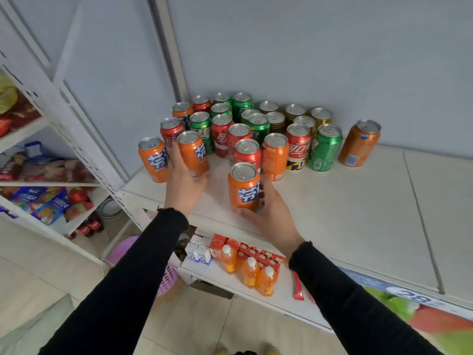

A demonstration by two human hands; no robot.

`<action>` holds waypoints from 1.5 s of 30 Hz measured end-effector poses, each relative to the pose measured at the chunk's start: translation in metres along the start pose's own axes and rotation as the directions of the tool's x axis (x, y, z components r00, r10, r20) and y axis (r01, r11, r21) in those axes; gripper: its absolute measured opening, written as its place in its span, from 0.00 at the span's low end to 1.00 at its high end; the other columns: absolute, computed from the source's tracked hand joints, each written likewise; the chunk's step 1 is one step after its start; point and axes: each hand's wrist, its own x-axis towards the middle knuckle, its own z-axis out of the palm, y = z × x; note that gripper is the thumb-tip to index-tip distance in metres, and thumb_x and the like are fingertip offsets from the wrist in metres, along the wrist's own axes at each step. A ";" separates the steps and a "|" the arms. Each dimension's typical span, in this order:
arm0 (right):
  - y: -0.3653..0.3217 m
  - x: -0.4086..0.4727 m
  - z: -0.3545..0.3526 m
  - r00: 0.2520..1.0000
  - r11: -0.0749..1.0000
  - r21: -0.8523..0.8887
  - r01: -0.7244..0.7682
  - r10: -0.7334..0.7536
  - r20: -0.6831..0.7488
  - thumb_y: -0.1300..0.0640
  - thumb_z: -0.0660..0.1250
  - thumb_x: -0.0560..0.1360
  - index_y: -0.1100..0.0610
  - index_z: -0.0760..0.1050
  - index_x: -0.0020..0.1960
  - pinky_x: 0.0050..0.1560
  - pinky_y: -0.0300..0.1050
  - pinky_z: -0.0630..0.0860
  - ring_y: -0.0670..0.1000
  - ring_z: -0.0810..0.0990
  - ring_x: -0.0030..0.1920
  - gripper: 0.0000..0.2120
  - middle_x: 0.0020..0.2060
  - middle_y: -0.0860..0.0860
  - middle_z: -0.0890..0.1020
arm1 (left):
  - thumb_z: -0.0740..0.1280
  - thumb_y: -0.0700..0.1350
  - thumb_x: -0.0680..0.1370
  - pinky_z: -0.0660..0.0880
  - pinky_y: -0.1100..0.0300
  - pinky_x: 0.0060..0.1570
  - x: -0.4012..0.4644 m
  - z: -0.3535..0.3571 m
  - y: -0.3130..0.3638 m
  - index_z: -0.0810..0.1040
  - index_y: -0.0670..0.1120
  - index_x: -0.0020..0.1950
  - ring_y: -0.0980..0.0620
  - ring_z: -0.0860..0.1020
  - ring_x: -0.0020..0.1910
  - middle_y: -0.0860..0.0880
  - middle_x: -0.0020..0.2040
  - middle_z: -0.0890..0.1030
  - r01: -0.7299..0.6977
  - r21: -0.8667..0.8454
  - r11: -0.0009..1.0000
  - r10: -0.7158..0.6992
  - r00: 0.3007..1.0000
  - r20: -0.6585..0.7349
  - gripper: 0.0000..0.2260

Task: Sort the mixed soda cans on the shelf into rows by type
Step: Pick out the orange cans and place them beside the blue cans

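Orange aluminium soda cans: one (192, 153) clasped in the left hand (183, 180), one (244, 187) in the right hand (268, 208), near the white shelf (358, 201) front-left edge. To be aligned upright beside the far-left orange can (153, 160).

Lighting even, diffuse, moderately bright; source direction not discernible to you. Soft short shadows under cans (256, 129) on shelf (358, 213). Small specular highlights on can lids. Wall (307, 47) flat blue-grey, no glare. Wide-angle distortion: shelf upright (76, 124) bows toward 9 o'clock. Frame corners at 5 and 7 o'clock soft. Overall compression softness; your sleeves (358, 303) lack detail.
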 end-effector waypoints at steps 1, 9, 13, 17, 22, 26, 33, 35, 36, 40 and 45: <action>-0.001 0.000 0.003 1.000 1.000 -0.009 -0.017 0.016 -0.020 0.43 0.76 0.70 0.38 0.57 0.73 0.62 0.54 0.78 0.49 0.77 0.62 0.40 0.64 0.46 0.77 | 0.78 0.47 0.69 0.68 0.45 0.73 0.009 0.001 -0.005 0.47 0.58 0.81 0.49 0.67 0.76 0.48 0.78 0.64 0.001 -0.030 1.000 -0.001 1.000 0.004 0.51; -0.007 -0.005 0.020 0.978 0.994 -0.060 -0.093 0.080 -0.193 0.40 0.79 0.65 0.43 0.68 0.67 0.57 0.54 0.77 0.48 0.77 0.57 0.35 0.57 0.44 0.79 | 0.78 0.40 0.70 0.66 0.45 0.74 0.035 0.009 -0.017 0.51 0.55 0.80 0.48 0.68 0.75 0.47 0.77 0.64 -0.104 -0.115 0.988 0.101 0.994 -0.034 0.48; -0.013 -0.012 0.027 0.956 0.992 -0.064 -0.107 0.085 -0.280 0.41 0.79 0.65 0.45 0.70 0.64 0.53 0.49 0.77 0.47 0.76 0.55 0.32 0.55 0.44 0.79 | 0.79 0.41 0.69 0.68 0.46 0.71 0.034 0.000 -0.019 0.57 0.55 0.77 0.49 0.71 0.70 0.48 0.73 0.69 -0.140 -0.130 0.982 0.142 0.990 0.001 0.44; -0.017 -0.019 0.024 0.935 0.989 0.029 -0.148 0.150 -0.321 0.45 0.80 0.66 0.45 0.69 0.63 0.48 0.38 0.75 0.44 0.79 0.53 0.31 0.55 0.44 0.81 | 0.79 0.42 0.70 0.72 0.51 0.69 0.009 -0.013 -0.005 0.61 0.56 0.75 0.55 0.72 0.68 0.51 0.71 0.70 -0.211 -0.216 0.953 0.224 0.974 0.041 0.40; -0.008 -0.043 -0.003 0.893 0.978 0.080 -0.193 0.209 -0.398 0.46 0.81 0.66 0.48 0.70 0.63 0.48 0.41 0.79 0.45 0.81 0.51 0.30 0.53 0.45 0.82 | 0.80 0.46 0.70 0.76 0.50 0.64 -0.037 -0.009 0.032 0.62 0.57 0.76 0.55 0.73 0.68 0.55 0.72 0.70 -0.305 -0.306 0.902 0.350 0.931 0.103 0.40; 0.004 -0.078 -0.051 0.842 0.975 0.102 -0.198 0.223 -0.491 0.47 0.80 0.67 0.49 0.70 0.65 0.47 0.33 0.77 0.43 0.80 0.52 0.31 0.54 0.45 0.81 | 0.81 0.48 0.70 0.78 0.51 0.61 -0.071 0.031 0.080 0.62 0.57 0.76 0.54 0.76 0.66 0.53 0.72 0.72 -0.331 -0.378 0.864 0.433 0.872 0.226 0.41; 0.053 -0.178 -0.188 0.751 0.971 0.070 -0.230 0.223 -0.622 0.45 0.79 0.68 0.49 0.70 0.66 0.51 0.40 0.79 0.45 0.80 0.53 0.32 0.54 0.45 0.81 | 0.81 0.47 0.69 0.78 0.52 0.61 -0.160 0.146 0.181 0.63 0.57 0.75 0.57 0.78 0.62 0.56 0.68 0.74 -0.284 -0.491 0.823 0.490 0.792 0.364 0.40; 0.070 -0.213 -0.234 0.729 0.965 0.053 -0.258 0.230 -0.644 0.45 0.79 0.68 0.50 0.71 0.67 0.50 0.37 0.77 0.45 0.80 0.53 0.32 0.55 0.46 0.81 | 0.81 0.46 0.69 0.78 0.50 0.60 -0.195 0.182 0.214 0.63 0.59 0.74 0.57 0.79 0.61 0.60 0.66 0.76 -0.250 -0.522 0.815 0.492 0.776 0.396 0.40; 0.080 -0.230 -0.256 0.718 0.961 0.044 -0.272 0.233 -0.656 0.45 0.79 0.67 0.50 0.71 0.67 0.49 0.36 0.77 0.45 0.80 0.53 0.32 0.54 0.46 0.81 | 0.81 0.45 0.69 0.78 0.50 0.60 -0.211 0.200 0.230 0.64 0.60 0.74 0.57 0.79 0.60 0.61 0.65 0.76 -0.242 -0.533 0.811 0.497 0.764 0.410 0.40; 0.114 -0.287 -0.341 0.666 0.937 0.023 -0.348 0.264 -0.697 0.41 0.78 0.66 0.48 0.70 0.65 0.49 0.40 0.79 0.44 0.81 0.52 0.32 0.53 0.45 0.82 | 0.81 0.45 0.68 0.79 0.51 0.59 -0.268 0.262 0.293 0.64 0.60 0.73 0.57 0.79 0.59 0.59 0.64 0.77 -0.234 -0.543 0.806 0.520 0.718 0.463 0.39; 0.144 -0.319 -0.427 0.622 0.919 0.041 -0.392 0.298 -0.724 0.45 0.79 0.67 0.50 0.71 0.65 0.46 0.36 0.75 0.42 0.80 0.49 0.30 0.52 0.44 0.81 | 0.81 0.44 0.69 0.80 0.53 0.58 -0.302 0.327 0.355 0.64 0.60 0.72 0.57 0.79 0.59 0.57 0.63 0.77 -0.231 -0.559 0.796 0.549 0.665 0.507 0.39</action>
